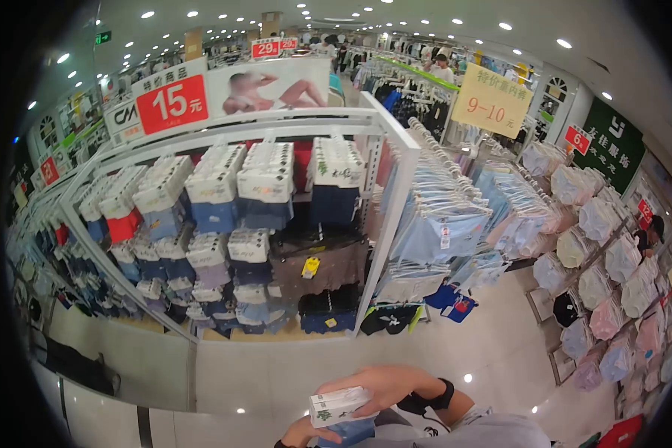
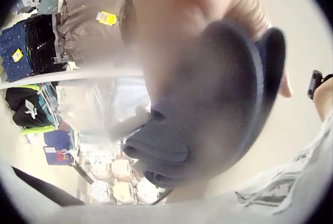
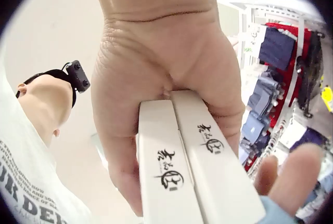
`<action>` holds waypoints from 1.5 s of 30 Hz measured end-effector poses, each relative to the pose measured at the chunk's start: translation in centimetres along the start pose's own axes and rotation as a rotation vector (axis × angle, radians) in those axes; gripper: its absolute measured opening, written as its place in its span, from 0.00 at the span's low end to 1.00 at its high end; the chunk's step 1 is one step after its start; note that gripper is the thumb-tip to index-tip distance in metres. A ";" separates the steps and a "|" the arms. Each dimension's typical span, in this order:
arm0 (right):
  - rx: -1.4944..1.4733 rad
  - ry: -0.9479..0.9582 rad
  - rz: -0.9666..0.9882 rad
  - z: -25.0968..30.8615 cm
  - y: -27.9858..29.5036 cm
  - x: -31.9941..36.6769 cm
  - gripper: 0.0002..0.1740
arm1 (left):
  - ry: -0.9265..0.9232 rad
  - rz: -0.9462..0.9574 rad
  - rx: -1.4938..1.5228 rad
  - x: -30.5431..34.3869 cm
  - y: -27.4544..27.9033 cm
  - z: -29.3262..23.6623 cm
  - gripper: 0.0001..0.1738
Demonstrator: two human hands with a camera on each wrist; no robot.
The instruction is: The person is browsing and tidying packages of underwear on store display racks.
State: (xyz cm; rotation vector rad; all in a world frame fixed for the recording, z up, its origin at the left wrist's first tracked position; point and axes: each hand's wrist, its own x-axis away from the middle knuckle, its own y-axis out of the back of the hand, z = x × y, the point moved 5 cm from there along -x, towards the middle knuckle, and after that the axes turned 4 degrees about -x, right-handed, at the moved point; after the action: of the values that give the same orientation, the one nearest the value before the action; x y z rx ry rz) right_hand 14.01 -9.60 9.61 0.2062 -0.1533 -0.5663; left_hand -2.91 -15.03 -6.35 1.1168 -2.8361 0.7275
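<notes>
In front of the body, my right hand grips two packs of underwear by their white cardboard headers. Side by side between thumb and fingers, those white cards show black printed characters in the right wrist view. Blue folded fabric hangs below the cards. My left hand holds the fabric end from the lower left. Close to the left wrist camera, the dark blue folded underwear covers most of that hand's fingers. Left fingertips show beside the cards in the right wrist view.
A white-framed rack ahead carries rows of carded underwear. Light blue briefs hang on hangers to its right. Farther right, a display bears pale and pink briefs. Price signs stand on top. Tiled floor lies between.
</notes>
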 end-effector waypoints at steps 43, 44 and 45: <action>-0.415 -0.176 -0.117 -6.7 -4.7 -2.1 0.31 | -0.098 -0.346 -0.109 0.9 -1.6 -2.9 0.34; -0.473 -0.222 -0.125 -6.4 -4.8 -2.5 0.31 | -0.101 -0.394 -0.128 1.0 -1.5 -3.0 0.33; -0.527 -0.266 -0.137 -6.2 -5.0 -2.7 0.32 | -0.108 -0.438 -0.150 1.0 -1.2 -3.5 0.33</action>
State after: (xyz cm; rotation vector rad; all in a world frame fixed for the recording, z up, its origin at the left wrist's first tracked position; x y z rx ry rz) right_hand 10.42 -11.30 2.20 -0.3753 -0.2428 -0.7492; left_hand -3.44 -14.94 -2.59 1.7082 -2.5240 0.4267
